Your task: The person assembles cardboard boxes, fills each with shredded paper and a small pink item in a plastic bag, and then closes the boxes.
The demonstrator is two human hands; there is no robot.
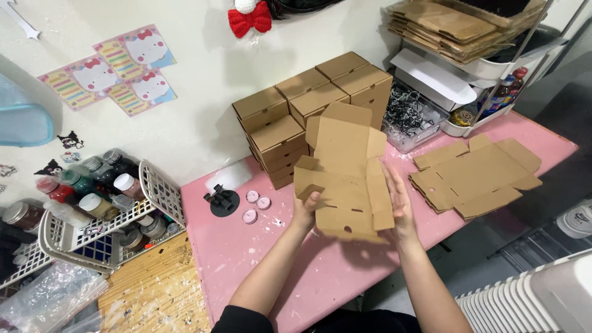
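Both my hands hold a brown die-cut cardboard box blank [342, 169] above the pink table [246, 259]. My left hand [304, 209] grips its lower left edge from beneath, thumb on top. My right hand [399, 205] presses flat against the right side flap, which is bent upward. The blank is partly folded, with its lid panel pointing away from me. A flat, unfolded blank [475, 176] lies on the table to the right.
Folded brown boxes [308, 105] are stacked against the wall behind. A clear bin of shredded paper [410, 120] and a rack with flat blanks [456, 24] stand at the back right. A black holder [222, 200], small pink discs [256, 206] and baskets of paint bottles [92, 203] sit left.
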